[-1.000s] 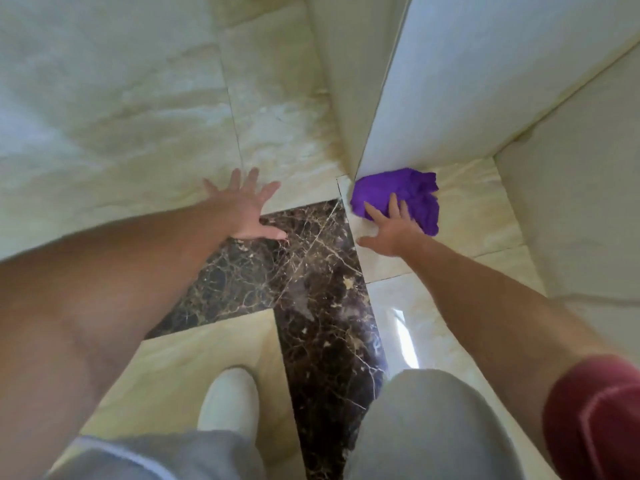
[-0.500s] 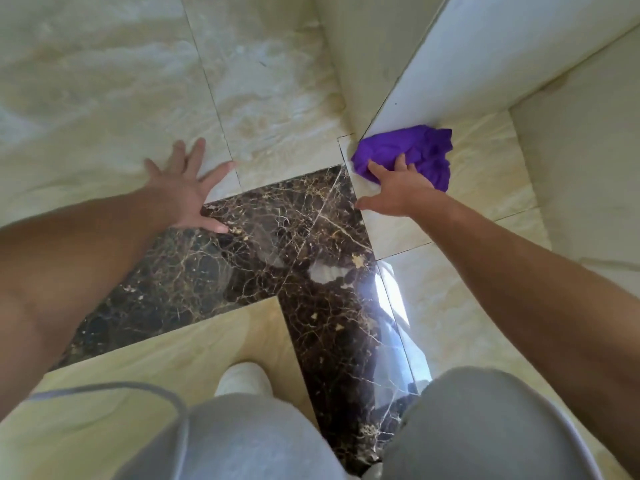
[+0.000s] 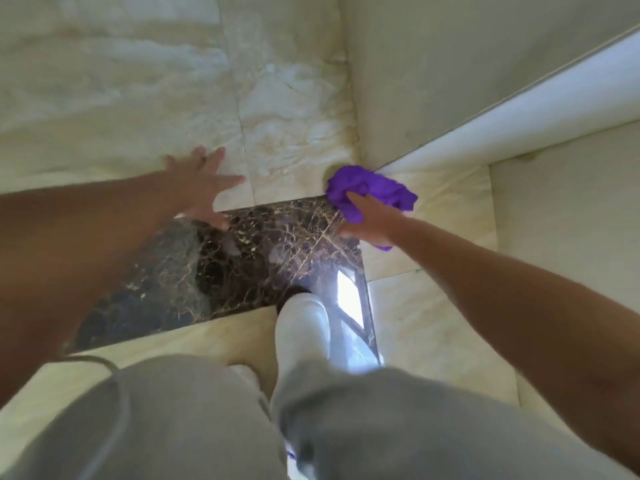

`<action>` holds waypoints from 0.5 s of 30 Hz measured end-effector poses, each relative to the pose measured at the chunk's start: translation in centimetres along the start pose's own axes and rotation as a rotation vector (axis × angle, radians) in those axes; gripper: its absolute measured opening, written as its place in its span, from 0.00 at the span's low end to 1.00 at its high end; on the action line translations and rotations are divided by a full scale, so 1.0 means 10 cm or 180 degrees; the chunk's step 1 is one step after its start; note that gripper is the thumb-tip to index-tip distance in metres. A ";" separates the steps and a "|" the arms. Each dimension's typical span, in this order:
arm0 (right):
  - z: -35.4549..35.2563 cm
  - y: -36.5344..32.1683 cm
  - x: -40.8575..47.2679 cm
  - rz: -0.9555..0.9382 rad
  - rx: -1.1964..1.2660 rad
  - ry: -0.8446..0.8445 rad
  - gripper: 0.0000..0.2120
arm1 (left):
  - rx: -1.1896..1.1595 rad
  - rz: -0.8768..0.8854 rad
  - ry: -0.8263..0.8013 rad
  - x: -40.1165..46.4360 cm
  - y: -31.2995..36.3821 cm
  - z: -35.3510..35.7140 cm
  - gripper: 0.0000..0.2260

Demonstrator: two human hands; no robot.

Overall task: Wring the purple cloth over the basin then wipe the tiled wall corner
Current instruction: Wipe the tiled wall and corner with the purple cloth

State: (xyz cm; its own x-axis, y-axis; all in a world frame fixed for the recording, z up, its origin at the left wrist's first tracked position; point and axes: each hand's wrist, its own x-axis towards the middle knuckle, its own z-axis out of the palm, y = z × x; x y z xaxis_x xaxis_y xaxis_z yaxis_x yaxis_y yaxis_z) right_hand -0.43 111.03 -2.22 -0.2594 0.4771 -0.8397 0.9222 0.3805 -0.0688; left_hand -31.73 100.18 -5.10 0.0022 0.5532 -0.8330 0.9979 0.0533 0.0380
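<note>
Right hand (image 3: 372, 221) is down on the purple cloth (image 3: 370, 194), palm pressing it, fingers laid over the near part, so the cloth bulges out beyond the fingertips and a small scrap peeks out under the wrist side. Whether the fingers curl into the fabric or just press flat, I cannot tell. The cloth sits right at the foot of the tiled wall corner (image 3: 349, 109), touching the base where the cream walls meet, and just beside the white ledge (image 3: 519, 123) that runs off to the right.

Left hand (image 3: 204, 181) is well apart from it, released, fingers spread wide and flat against the cream wall tile (image 3: 121, 98), thumb reaching down toward the dark marble floor tile (image 3: 277, 244).

The cloth itself: vivid purple, crumpled into a loose wad, soft folds and creases all over, a bit blurred. Its long axis runs from the corner at the left out to the right and slightly toward the person, following the ledge's base.

Below, grey trousers (image 3: 381, 427) and a white shoe (image 3: 303, 327) on the floor.
</note>
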 end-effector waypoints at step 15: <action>-0.36 -0.67 0.73 -0.0021 0.0949 0.0742 0.45 | 0.0041 0.0188 0.0767 0.13 -0.17 0.19 0.48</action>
State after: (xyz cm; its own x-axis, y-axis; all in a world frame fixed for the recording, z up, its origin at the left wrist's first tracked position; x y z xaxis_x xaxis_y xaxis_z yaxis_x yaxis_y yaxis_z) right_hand -9.56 114.85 -5.92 -0.2923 0.6559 -0.6960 0.9543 0.1531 -0.2564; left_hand -33.33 99.26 -7.32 0.0464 0.7374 -0.6739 0.9972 0.0052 0.0743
